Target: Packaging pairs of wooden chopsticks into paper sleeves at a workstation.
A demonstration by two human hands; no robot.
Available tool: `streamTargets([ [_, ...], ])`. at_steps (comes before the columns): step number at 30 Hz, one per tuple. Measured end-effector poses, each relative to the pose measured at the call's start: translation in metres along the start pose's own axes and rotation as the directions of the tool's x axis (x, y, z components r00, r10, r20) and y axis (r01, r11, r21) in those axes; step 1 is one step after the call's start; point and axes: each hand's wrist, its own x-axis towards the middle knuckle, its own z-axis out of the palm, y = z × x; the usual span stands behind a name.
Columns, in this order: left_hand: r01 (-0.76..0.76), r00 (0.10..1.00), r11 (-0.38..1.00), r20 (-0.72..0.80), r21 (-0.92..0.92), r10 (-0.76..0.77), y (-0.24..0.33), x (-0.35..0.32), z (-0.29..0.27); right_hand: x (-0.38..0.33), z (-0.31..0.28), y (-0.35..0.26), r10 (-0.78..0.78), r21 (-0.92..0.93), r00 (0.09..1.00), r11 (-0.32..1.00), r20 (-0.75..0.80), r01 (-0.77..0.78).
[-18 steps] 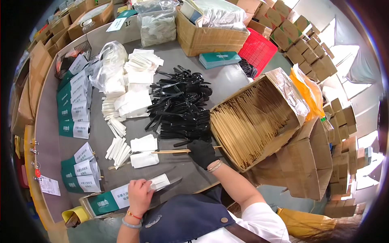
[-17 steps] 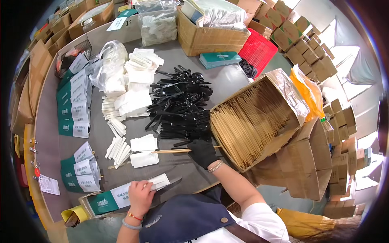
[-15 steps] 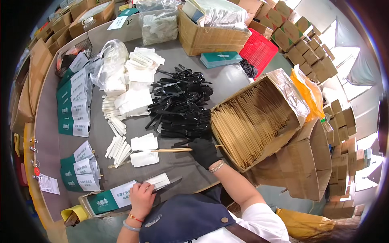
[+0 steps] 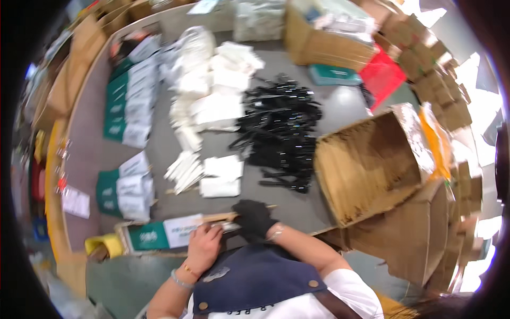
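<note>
At the near edge, my bare left hand [image 4: 206, 243] has its bent fingers on the open end of a green-and-white paper sleeve [image 4: 182, 229]. Close beside it, my right hand [image 4: 254, 219] in a black glove is closed around a pair of wooden chopsticks [image 4: 218, 217], their tips at the sleeve's mouth. A pale strip shows under the chopsticks between the hands; blur hides its detail. Beyond lie a pile of black plastic spoons [image 4: 279, 127], white paper packets [image 4: 222, 167] and thin white rolled packets [image 4: 185, 171].
A cardboard box [image 4: 366, 165] of chopsticks tilts at the right. Filled green-and-white sleeves [image 4: 133, 194] lie along the left side. A bag of white packets [image 4: 196, 53], another carton [image 4: 329, 48] and a red basket [image 4: 382, 74] stand farther back. A yellow holder [image 4: 103, 246] sits near left.
My right hand has brought the chopsticks left and nearer, from beside the spoons to the sleeve's mouth. My left hand stays at the sleeve. The whole view has shifted and blurred.
</note>
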Motion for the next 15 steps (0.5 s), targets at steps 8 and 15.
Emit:
streamTargets([
  [8, 0.164, 0.977, 0.971, -0.109, -0.173, -0.184, -0.032, -0.011, -0.028, -0.041, -0.05, 0.024, -0.111, -0.239, 0.992, 0.963, 0.064, 0.124],
  [15, 0.061, 0.986, 0.977, -0.142, -0.205, -0.091, -0.034, 0.006, -0.009, -0.02, -0.016, -0.007, -0.254, -0.045, 0.954, 0.964, 0.161, 0.264],
])
